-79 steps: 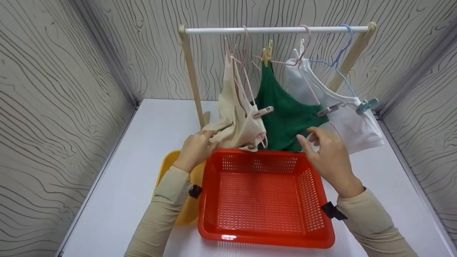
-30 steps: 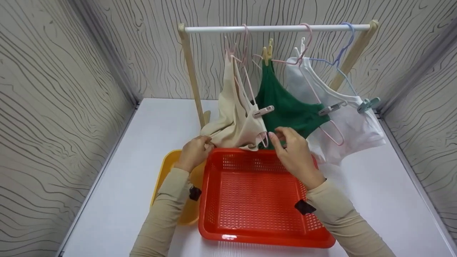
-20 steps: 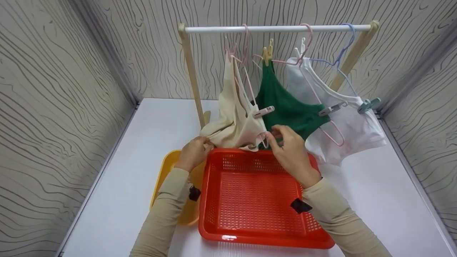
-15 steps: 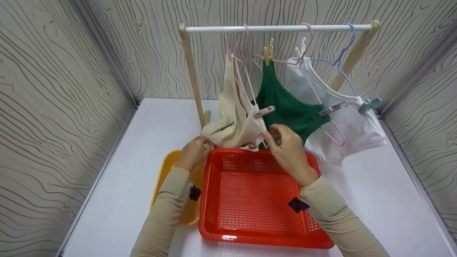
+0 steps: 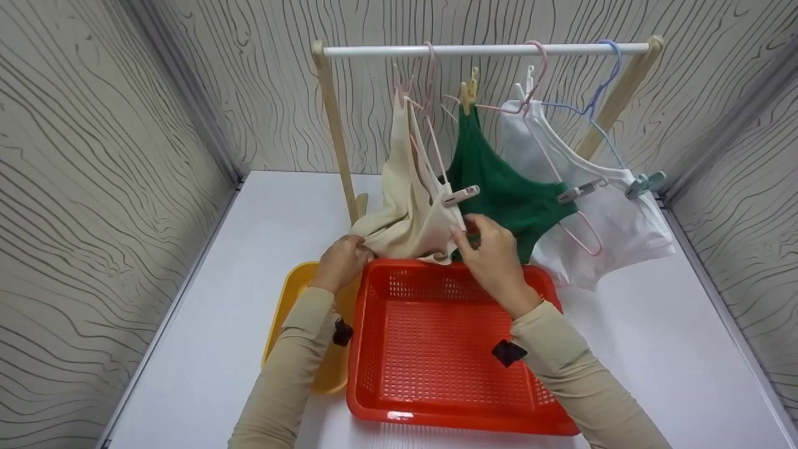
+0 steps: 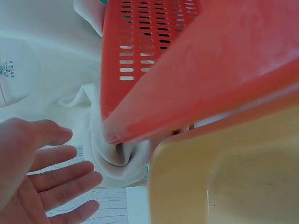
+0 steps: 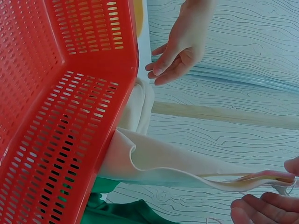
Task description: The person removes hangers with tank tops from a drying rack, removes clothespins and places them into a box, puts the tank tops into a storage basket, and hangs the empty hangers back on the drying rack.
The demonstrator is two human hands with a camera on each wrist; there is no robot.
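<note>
A beige sleeveless top hangs from a pink hanger, fastened by a pink clothespin and a whitish clothespin. My left hand is at its lower left side; in the left wrist view that left hand has loose, spread fingers, apart from the cloth. My right hand is at the top's right edge. In the right wrist view, the right hand has its thumb and fingers either side of the top's edge and hanger end, with a gap between them.
A red basket stands in front of the clothes, overlapping a yellow bin. Behind are a green top and a white top, also clipped to hangers. A white rail on wooden posts carries the hangers.
My right hand has moved left, from beside the green and white tops to the right edge of the beige top. The left hand has shifted slightly; the clothes stay hung.
</note>
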